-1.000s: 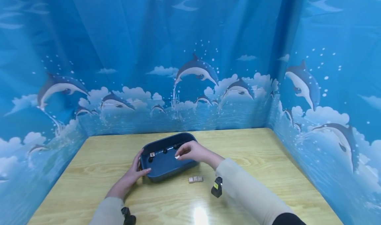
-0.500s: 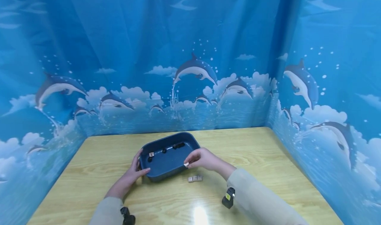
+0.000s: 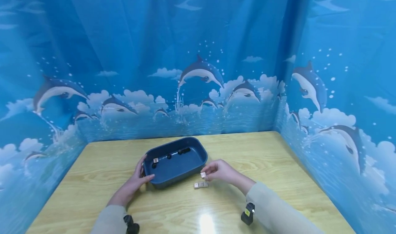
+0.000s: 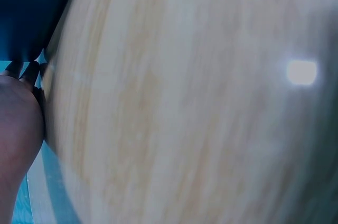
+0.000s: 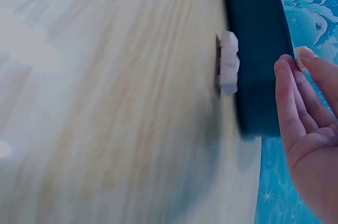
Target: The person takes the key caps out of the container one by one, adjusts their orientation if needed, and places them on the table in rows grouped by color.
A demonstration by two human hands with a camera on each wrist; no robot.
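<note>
A dark blue plastic bin (image 3: pixel 176 173) stands at an angle on the table. My left hand (image 3: pixel 136 180) holds its left end, thumb at the near rim and fingers along the outer side. Between thumb and fingertips, my right hand (image 3: pixel 222 172) pinches a small white cube (image 3: pixel 202 175) with a dark mark, just off the bin's near right corner. Close below that cube, a short row of similar small cubes (image 3: pixel 201 185) lies on the table. The right wrist view shows this row (image 5: pixel 228 63) alongside the bin wall (image 5: pixel 259 92).
Inside the bin are a white cube (image 3: pixel 156 160) with a reddish mark and several small black pieces (image 3: pixel 168 156). The wood-grain table (image 3: pixel 247 151) is backed by a blue dolphin-print curtain (image 3: pixel 145 55), which also runs along both sides.
My right hand has moved from above the bin's inside, out over its near rim, right and toward me, with the cube pinched. The left hand stays at the bin's left end.
</note>
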